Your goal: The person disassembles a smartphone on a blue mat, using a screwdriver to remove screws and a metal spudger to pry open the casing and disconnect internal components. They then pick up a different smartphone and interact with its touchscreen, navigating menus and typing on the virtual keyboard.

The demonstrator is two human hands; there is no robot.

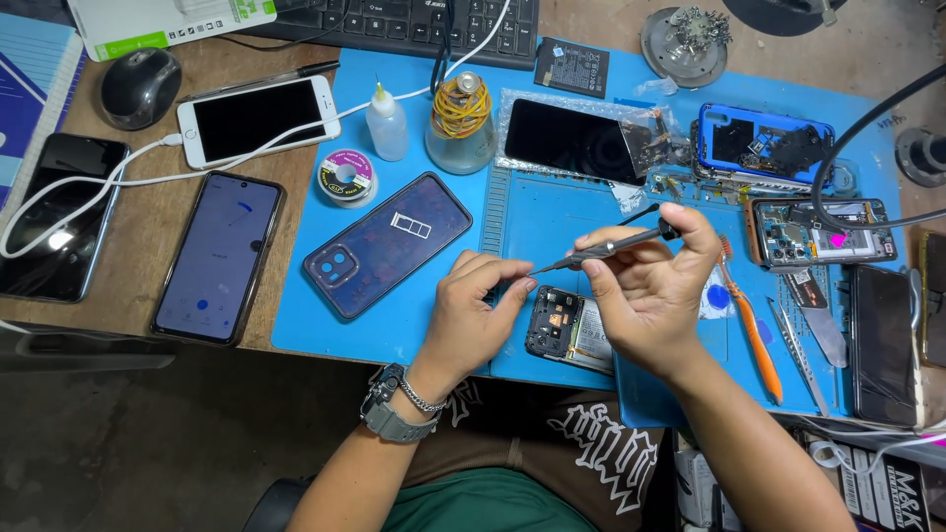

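Bright blue rubber work mat (pixel 414 325) on brown wooden bench (pixel 148 236). White-framed phone, black screen (pixel 258 120). Translucent purple-blue phone back cover (pixel 386 244). Blue-cased opened phone (pixel 764 146). Orange-handled brush (pixel 757 345). Yellow rubber bands on clear glass jar (pixel 461 106). Black computer mouse (pixel 139 87). White cable (pixel 118 177). Silver metal screwdriver, black cap (pixel 611 244).

Looks like a phone repair bench: a blue work mat (pixel 414 325) on a wooden desk, opened phones (pixel 764 143) with their guts showing, a solder spool (pixel 346 175), tweezers (pixel 800 355), and what's probably a screw tray (pixel 685 39) up top.
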